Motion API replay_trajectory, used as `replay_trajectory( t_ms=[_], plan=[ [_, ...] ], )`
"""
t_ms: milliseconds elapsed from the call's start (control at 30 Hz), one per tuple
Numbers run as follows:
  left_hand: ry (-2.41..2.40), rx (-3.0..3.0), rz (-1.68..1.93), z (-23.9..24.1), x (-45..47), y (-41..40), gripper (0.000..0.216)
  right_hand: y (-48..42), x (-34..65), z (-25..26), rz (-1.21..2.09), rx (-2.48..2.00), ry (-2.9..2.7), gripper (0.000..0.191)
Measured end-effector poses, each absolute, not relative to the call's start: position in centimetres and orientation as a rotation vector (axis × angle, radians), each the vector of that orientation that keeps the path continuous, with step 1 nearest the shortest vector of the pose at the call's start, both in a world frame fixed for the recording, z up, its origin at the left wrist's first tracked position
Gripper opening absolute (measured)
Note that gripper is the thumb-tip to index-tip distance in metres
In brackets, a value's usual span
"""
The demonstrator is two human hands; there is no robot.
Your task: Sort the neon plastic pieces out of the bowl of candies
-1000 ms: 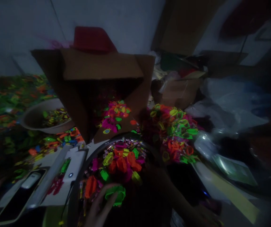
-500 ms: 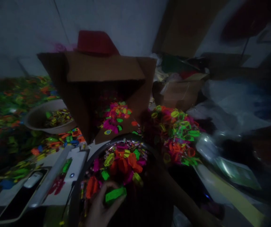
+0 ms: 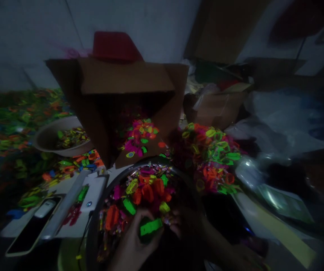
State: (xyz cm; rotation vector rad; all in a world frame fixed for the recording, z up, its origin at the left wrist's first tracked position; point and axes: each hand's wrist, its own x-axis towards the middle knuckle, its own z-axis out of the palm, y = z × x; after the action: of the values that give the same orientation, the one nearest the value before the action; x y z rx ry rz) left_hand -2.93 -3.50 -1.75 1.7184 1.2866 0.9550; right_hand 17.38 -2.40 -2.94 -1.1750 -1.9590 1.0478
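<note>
In dim light my left hand is closed round a bright green plastic piece at the near edge of a round metal basin. The basin is heaped with small neon plastic pieces in orange, pink, green and yellow. My right hand is a dark shape beside the green piece, touching or close to its right end; its fingers are too dark to read.
An open cardboard box lies tipped behind the basin, spilling pieces. A heap of neon pieces sits to the right. A pale bowl stands at left, a phone at lower left, plastic bags at right.
My left hand has shifted right and nearer with the green piece, turning it flatter. My right hand has come in beside it. The view has shifted slightly.
</note>
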Motion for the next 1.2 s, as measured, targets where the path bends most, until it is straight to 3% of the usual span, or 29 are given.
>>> replay_trajectory(
  t_ms=[300, 467, 667, 767, 1067, 1200],
  plan=[
    [1.203, 2.239, 1.092, -1.1, -3.3, -3.0, 0.008, -3.3, 16.7, -2.1, 0.909, -1.11, -1.982, 0.02],
    [1.161, 2.531, 0.971, -0.9, -4.2, -2.8, 0.002, -3.2, 16.9, -2.6, 0.863, -1.143, -2.13, 0.02],
    [1.084, 2.738, 0.871, -0.5, -4.9, -2.7, 0.022, -3.6, 17.5, -0.8, 0.859, -1.118, -2.257, 0.017],
    [1.087, 2.789, 0.779, -0.4, -4.9, -2.8, 0.032, -4.1, 18.2, 0.7, 0.855, -1.121, -2.3, 0.024],
    [1.012, 2.868, 0.748, -2.3, -4.8, -3.3, 0.023, -4.6, 18.1, 1.0, 0.882, -1.115, -2.459, 0.027],
    [1.065, 2.843, 0.633, -4.1, -5.1, -3.4, 0.037, -4.5, 17.3, 0.0, 0.865, -1.182, -2.443, 0.027]
  ],
)
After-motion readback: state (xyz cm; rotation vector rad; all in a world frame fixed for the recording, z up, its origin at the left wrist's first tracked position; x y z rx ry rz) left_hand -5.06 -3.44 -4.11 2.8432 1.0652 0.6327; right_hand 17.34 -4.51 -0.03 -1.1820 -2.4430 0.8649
